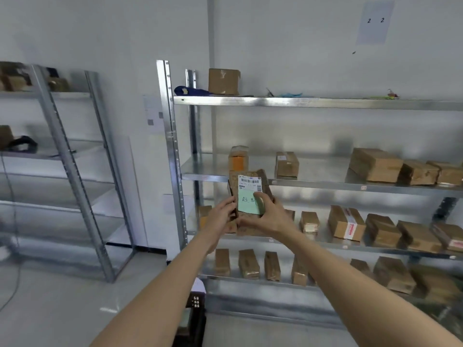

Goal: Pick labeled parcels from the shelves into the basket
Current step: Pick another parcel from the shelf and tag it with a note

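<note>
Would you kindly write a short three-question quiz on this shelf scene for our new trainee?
1. True or false: both hands hold the labelled parcel.
2. Which thumb lies across the parcel's green label? A) the left hand B) the right hand
3. Fill in: the lone cardboard box beside the blue item sits on the ___ shelf.

Key: 1. true. 2. B. 3. top.
</note>
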Demonstrator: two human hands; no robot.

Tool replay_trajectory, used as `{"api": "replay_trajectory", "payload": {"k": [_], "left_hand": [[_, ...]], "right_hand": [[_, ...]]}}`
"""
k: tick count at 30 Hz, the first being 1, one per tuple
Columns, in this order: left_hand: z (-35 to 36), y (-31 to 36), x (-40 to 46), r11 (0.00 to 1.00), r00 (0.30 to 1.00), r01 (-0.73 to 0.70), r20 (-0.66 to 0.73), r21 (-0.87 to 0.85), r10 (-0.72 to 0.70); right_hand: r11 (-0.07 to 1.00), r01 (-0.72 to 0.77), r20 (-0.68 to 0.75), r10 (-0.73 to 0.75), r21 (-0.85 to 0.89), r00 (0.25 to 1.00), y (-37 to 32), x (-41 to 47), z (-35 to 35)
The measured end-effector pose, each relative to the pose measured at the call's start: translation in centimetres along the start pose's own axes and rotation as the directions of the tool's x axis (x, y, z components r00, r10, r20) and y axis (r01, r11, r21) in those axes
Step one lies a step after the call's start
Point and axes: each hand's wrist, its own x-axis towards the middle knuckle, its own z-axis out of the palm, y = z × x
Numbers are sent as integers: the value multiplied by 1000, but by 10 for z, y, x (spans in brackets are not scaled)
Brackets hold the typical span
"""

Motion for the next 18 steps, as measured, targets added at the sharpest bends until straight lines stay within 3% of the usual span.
{"api": "replay_trajectory", "payload": {"k": [10, 18], "left_hand": [[-201, -47, -8, 996, 992, 31, -126, 83, -20], [-328, -121, 43, 955, 977, 117, -203, 274, -62]], "right_hand": [[999, -23, 65, 26, -41, 998, -119, 9, 171], [991, -100, 172, 114, -87, 978, -132, 72, 290]]}}
